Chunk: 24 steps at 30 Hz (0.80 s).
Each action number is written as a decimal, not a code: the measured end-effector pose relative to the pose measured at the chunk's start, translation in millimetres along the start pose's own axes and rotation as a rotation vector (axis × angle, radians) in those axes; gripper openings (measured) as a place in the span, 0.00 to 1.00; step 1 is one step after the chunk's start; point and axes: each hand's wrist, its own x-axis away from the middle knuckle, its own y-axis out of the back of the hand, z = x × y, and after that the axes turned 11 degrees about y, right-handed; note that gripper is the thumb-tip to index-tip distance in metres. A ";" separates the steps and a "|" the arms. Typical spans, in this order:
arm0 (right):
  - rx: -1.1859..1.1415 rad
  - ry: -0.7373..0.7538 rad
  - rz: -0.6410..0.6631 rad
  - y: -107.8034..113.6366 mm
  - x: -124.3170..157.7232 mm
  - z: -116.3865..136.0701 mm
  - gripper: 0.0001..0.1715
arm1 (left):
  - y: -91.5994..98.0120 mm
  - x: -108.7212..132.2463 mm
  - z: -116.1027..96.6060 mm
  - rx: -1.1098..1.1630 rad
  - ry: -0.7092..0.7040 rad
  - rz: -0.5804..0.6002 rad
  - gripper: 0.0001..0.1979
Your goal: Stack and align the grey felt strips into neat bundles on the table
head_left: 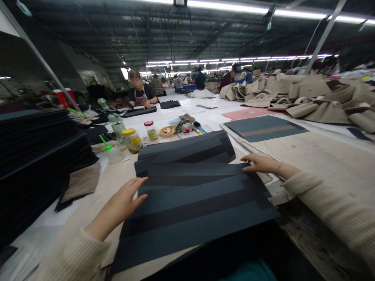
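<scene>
Several dark blue-grey fabric panels with black bands lie overlapped in front of me. The nearest panel reaches over the table's front edge. Behind it, another folded-looking panel is partly covered. At the left edge of the near panels is my left hand, its fingers stretched out and the thumb apart. My right hand touches the upper right corner, fingers extended and thumb spread from them. Neither hand is closed around the fabric.
Tall dark fabric stacks stand at left. Beyond the panels are a green-spouted bottle, a yellow-lidded jar, a red-lidded jar and a yellow dish. Beige pieces heap at right. A co-worker works across the table.
</scene>
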 end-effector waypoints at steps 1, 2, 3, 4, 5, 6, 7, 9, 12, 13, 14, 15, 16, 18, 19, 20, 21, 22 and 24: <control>0.009 0.008 0.027 -1.9 -8.4 -2.0 0.32 | -2.7 -17.4 -8.0 -0.029 -0.039 -0.009 0.25; 0.019 0.003 0.063 -4.0 -16.4 -3.4 0.32 | -6.3 -34.7 -15.6 -0.062 -0.071 -0.022 0.24; 0.031 -0.016 0.102 -5.9 -23.9 -4.4 0.31 | -10.1 -51.0 -22.9 -0.101 -0.091 -0.035 0.24; 0.044 -0.041 0.134 -7.5 -30.4 -5.2 0.30 | -13.6 -65.7 -29.5 -0.141 -0.110 -0.043 0.24; 0.053 -0.061 0.150 -8.4 -36.0 -5.9 0.28 | -16.2 -78.2 -35.7 -0.180 -0.135 -0.049 0.24; 0.058 -0.069 0.148 -8.8 -40.5 -6.7 0.26 | -17.8 -88.4 -41.3 -0.218 -0.158 -0.053 0.24; 0.058 -0.066 0.134 -8.5 -44.1 -7.6 0.25 | -18.4 -96.2 -46.4 -0.253 -0.178 -0.054 0.23; 0.043 -0.058 0.101 -7.1 -49.2 -8.9 0.23 | -17.2 -105.6 -54.7 -0.318 -0.192 -0.049 0.20; 0.019 -0.076 0.124 -5.3 -55.3 -9.2 0.22 | -13.9 -110.5 -62.1 -0.398 -0.146 -0.005 0.17; 0.013 -0.086 0.147 -5.2 -57.3 -8.7 0.22 | -13.2 -111.1 -63.2 -0.416 -0.131 0.020 0.15; 0.006 -0.094 0.166 -5.4 -59.3 -8.0 0.21 | -12.7 -111.4 -63.7 -0.431 -0.119 0.044 0.13; -0.004 -0.094 0.183 -5.8 -61.1 -7.0 0.20 | -12.4 -111.4 -63.8 -0.439 -0.113 0.062 0.11; -0.017 -0.087 0.196 -6.4 -62.7 -5.9 0.19 | -12.2 -111.0 -63.6 -0.441 -0.110 0.069 0.09; -0.038 -0.070 0.215 -7.6 -64.5 -3.4 0.18 | -11.9 -108.7 -62.5 -0.430 -0.112 0.047 0.06; -0.044 -0.062 0.222 -8.1 -64.7 -2.1 0.17 | -11.9 -106.8 -61.8 -0.421 -0.112 0.026 0.05; -0.048 -0.057 0.228 -8.6 -64.6 -0.9 0.17 | -12.0 -104.6 -61.2 -0.410 -0.109 0.006 0.05; -0.049 -0.055 0.234 -9.0 -64.2 0.2 0.17 | -12.3 -102.3 -60.5 -0.399 -0.102 -0.011 0.06; -0.047 -0.056 0.238 -9.4 -63.6 1.4 0.17 | -12.8 -100.0 -60.0 -0.391 -0.090 -0.020 0.06; -0.040 -0.058 0.237 -9.7 -61.9 3.7 0.18 | -14.6 -96.0 -58.8 -0.378 -0.066 -0.024 0.06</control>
